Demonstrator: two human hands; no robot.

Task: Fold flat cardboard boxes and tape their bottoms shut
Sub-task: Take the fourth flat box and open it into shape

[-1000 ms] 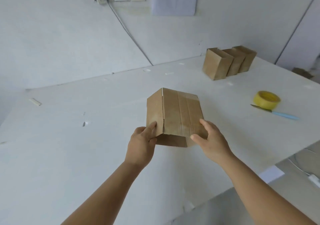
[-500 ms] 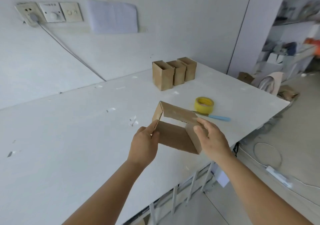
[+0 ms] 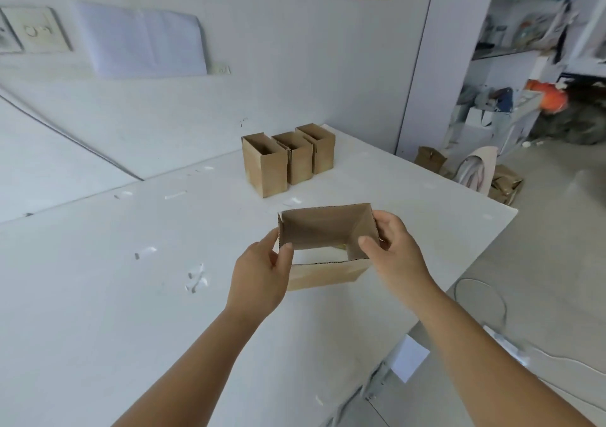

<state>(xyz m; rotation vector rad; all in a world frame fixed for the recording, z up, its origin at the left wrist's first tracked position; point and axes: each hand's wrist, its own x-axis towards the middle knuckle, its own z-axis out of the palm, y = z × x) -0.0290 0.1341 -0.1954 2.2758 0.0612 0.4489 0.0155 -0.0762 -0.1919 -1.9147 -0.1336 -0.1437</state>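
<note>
Brown corrugated cardboard forms the box point(image 3: 323, 246) that the person holds above the white table point(image 3: 98, 295), near its front right edge. The box is opened into a rectangular tube with the open mouth turned up toward the camera. Through it a pale surface shows, so I cannot tell if the bottom is closed.

The left hand point(image 3: 259, 275) pinches the left wall, with the thumb at the rim and the fingers curled outside. The right hand point(image 3: 392, 249) grips the right wall, thumb inside the mouth and fingers behind.

The box looks light and thin. I judge the walls are stiff along the flat panels but bend easily at the creases, so a hard squeeze can push the tube out of square. The best hold is probably on two opposite walls close to the corners, as now. The cut edges look rough, not slippery.

Three finished boxes point(image 3: 288, 159) stand upright in a row, touching each other, further back on the table.
</note>
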